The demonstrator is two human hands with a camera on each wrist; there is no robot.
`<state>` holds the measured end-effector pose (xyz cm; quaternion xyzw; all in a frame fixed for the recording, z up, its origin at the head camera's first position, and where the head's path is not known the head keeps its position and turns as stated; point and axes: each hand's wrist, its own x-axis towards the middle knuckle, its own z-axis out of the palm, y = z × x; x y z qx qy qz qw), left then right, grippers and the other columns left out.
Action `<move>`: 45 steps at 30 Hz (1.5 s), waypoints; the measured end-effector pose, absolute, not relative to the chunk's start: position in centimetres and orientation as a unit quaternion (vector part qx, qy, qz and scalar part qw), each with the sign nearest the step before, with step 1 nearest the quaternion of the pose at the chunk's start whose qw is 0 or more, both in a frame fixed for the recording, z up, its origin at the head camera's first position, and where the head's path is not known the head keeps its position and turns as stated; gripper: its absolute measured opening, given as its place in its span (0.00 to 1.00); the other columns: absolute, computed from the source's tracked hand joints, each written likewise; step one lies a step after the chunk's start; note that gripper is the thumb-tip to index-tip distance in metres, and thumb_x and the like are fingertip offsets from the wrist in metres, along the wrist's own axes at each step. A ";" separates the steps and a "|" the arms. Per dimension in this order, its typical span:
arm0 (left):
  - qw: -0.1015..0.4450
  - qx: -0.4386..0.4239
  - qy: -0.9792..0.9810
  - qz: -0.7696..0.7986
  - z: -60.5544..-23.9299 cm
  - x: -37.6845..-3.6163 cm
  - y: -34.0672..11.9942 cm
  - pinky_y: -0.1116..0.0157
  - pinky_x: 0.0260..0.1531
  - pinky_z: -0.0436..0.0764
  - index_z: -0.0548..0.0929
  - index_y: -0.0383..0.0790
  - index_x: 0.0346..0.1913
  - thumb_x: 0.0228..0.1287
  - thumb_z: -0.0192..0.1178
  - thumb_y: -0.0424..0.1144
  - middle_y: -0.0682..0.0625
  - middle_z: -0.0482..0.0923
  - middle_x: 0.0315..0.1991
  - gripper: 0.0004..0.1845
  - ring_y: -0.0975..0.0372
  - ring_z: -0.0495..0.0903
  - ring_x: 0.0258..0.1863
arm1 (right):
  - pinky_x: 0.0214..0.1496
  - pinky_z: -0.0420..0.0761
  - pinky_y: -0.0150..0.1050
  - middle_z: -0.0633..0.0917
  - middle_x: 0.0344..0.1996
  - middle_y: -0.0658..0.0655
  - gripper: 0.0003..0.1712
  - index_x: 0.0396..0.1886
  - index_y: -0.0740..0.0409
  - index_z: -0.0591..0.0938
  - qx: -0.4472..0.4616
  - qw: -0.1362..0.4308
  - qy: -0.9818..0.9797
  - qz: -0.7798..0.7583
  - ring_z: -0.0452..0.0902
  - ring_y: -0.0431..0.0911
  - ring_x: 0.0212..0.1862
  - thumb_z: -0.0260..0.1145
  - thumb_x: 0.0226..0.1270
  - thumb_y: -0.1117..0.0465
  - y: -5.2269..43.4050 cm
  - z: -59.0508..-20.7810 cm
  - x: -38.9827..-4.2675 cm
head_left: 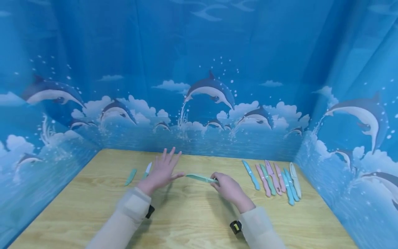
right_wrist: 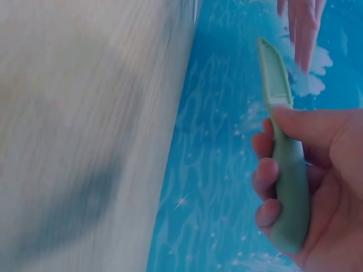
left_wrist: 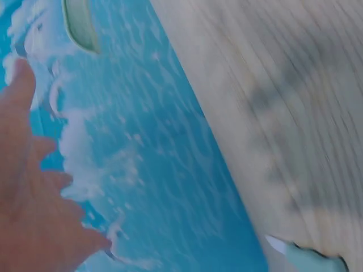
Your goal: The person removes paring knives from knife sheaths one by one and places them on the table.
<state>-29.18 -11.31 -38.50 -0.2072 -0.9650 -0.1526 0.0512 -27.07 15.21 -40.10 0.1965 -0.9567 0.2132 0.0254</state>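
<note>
My right hand (head_left: pixel 228 186) grips the handle of a pale green knife (head_left: pixel 200 178) and holds it just above the wooden table (head_left: pixel 192 221), tip pointing left. In the right wrist view the fingers (right_wrist: pixel 266 170) curl round the green handle (right_wrist: pixel 292 192) and the thumb lies along its top. My left hand (head_left: pixel 161 171) hovers open with fingers spread, its thumb close to the knife's tip; I cannot tell whether they touch. The left wrist view shows the open left hand (left_wrist: pixel 34 198) and the green tip (left_wrist: pixel 79 22).
A green sheath (head_left: pixel 130 176) and a white-bladed knife (head_left: pixel 147 170) lie left of my left hand; the latter also shows as a white-bladed knife (left_wrist: pixel 300 256). Several pink, teal and cream knives (head_left: pixel 273 180) lie in a row at the right. Blue dolphin curtains (head_left: pixel 199 103) wall in the table.
</note>
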 end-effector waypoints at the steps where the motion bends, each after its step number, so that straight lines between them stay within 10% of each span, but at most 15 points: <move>1: 0.044 -0.223 -0.962 -0.152 -38.5 -28.9 -10.7 0.33 0.67 0.40 0.45 0.43 0.77 0.67 0.53 0.61 0.40 0.35 0.78 0.46 0.39 0.33 0.75 | 0.38 0.81 0.43 0.85 0.36 0.54 0.08 0.43 0.58 0.81 0.203 0.031 -0.957 0.207 0.81 0.46 0.36 0.64 0.68 0.60 15.1 -40.2 -26.8; 21: -0.059 -0.302 -0.942 -0.133 -40.0 -26.0 -6.0 0.47 0.69 0.61 0.63 0.46 0.73 0.71 0.50 0.57 0.42 0.69 0.67 0.33 0.48 0.66 0.69 | 0.39 0.83 0.40 0.87 0.36 0.55 0.09 0.39 0.59 0.85 0.256 0.103 -0.945 0.178 0.84 0.46 0.36 0.69 0.62 0.60 14.2 -40.6 -24.3; 27: -0.021 -0.327 -0.934 -0.143 -40.6 -25.5 -5.7 0.58 0.50 0.81 0.78 0.40 0.58 0.71 0.53 0.50 0.47 0.84 0.47 0.21 0.57 0.83 0.46 | 0.39 0.83 0.40 0.86 0.35 0.53 0.08 0.38 0.58 0.85 0.255 0.086 -0.943 0.198 0.83 0.45 0.36 0.68 0.62 0.59 14.3 -40.3 -24.2; 45: -0.036 -0.300 -0.930 -0.208 -40.1 -23.9 -5.6 0.72 0.20 0.70 0.79 0.43 0.38 0.72 0.54 0.46 0.60 0.71 0.21 0.11 0.71 0.67 0.18 | 0.41 0.81 0.39 0.86 0.36 0.50 0.08 0.40 0.56 0.85 0.269 0.017 -0.930 0.251 0.81 0.42 0.37 0.67 0.64 0.57 15.0 -39.2 -24.3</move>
